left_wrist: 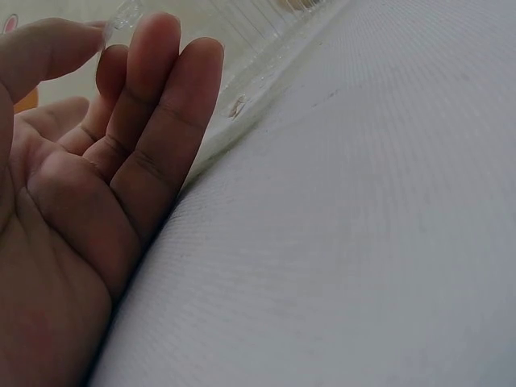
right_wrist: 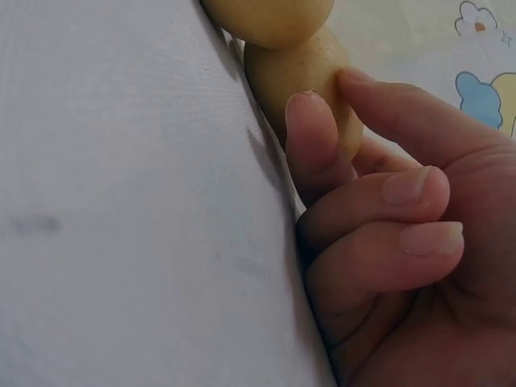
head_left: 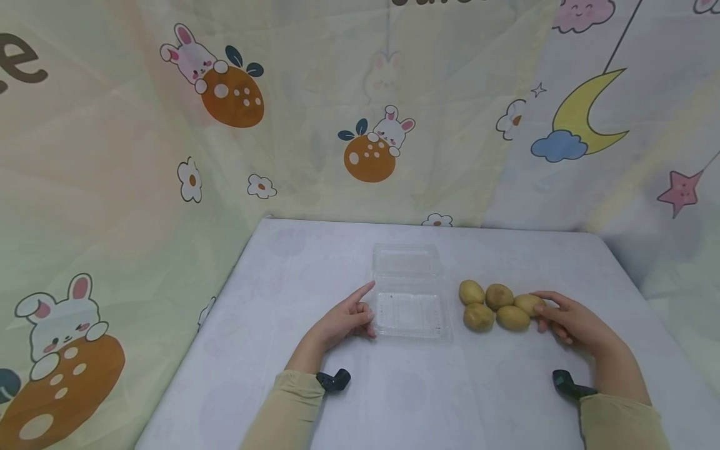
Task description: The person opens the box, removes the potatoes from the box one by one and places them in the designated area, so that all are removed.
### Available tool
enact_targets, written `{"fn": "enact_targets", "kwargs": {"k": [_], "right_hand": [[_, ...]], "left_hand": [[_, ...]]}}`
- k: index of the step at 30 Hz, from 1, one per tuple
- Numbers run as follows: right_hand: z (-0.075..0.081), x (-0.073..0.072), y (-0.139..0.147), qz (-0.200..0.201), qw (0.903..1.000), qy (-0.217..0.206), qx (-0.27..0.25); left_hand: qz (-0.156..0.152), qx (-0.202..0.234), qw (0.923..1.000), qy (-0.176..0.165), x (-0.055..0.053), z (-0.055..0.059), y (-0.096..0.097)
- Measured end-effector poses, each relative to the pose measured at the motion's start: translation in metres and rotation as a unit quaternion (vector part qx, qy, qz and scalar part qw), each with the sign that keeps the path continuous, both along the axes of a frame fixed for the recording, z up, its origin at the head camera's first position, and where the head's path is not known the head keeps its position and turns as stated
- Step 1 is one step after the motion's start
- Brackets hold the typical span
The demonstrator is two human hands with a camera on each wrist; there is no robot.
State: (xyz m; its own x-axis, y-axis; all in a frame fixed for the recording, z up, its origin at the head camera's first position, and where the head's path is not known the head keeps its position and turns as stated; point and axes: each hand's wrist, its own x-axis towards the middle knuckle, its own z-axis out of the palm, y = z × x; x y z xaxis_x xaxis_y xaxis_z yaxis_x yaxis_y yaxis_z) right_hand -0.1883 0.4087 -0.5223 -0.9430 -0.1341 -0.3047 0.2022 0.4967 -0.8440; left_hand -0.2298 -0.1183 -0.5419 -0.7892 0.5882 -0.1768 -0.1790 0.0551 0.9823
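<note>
A clear plastic clamshell box [head_left: 409, 315] lies with its lid [head_left: 406, 259] folded back, away from the person. At its left edge, my left hand [head_left: 345, 320] pinches the rim between thumb and curled fingers, while the index finger points out along the side. Part of the box's clear wall [left_wrist: 250, 32] shows past the fingers in the left wrist view. To the right of the box, several potatoes [head_left: 478, 317] sit in a close cluster. My right hand [head_left: 576, 322] grips the rightmost potato [head_left: 527, 304] with thumb and fingertips; in the right wrist view this potato [right_wrist: 270, 76] touches another [right_wrist: 274, 16].
Everything rests on a table with a white cloth [head_left: 427, 394]. A printed fabric backdrop [head_left: 304, 94] with rabbits, flowers and a moon stands behind the table and along its sides. Each wrist wears a small black camera, one at the left [head_left: 334, 380] and one at the right [head_left: 569, 384].
</note>
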Motion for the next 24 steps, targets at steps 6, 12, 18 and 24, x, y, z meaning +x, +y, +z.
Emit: {"fn": "enact_targets", "kwargs": {"k": [6,12,18,24], "right_hand": [[0.0005,0.0011,-0.0008,0.002,1.0000,0.008,0.004],[0.0016,0.0011,-0.0026,0.001,0.9999,0.004,0.011],[0.0010,-0.0002,-0.0028,0.002,0.9999,0.005,0.014],[0.0005,-0.0005,-0.0024,-0.002,0.9996,0.002,0.027]], "left_hand": [[-0.002,-0.001,1.0000,0.005,0.0003,-0.0001,0.0006],[-0.009,0.007,0.9999,0.011,0.0005,0.0013,-0.0003],[-0.010,0.004,0.9999,0.009,0.0000,0.0027,-0.0009],[-0.010,0.006,0.9999,0.005,0.0001,0.0023,-0.0003]]}}
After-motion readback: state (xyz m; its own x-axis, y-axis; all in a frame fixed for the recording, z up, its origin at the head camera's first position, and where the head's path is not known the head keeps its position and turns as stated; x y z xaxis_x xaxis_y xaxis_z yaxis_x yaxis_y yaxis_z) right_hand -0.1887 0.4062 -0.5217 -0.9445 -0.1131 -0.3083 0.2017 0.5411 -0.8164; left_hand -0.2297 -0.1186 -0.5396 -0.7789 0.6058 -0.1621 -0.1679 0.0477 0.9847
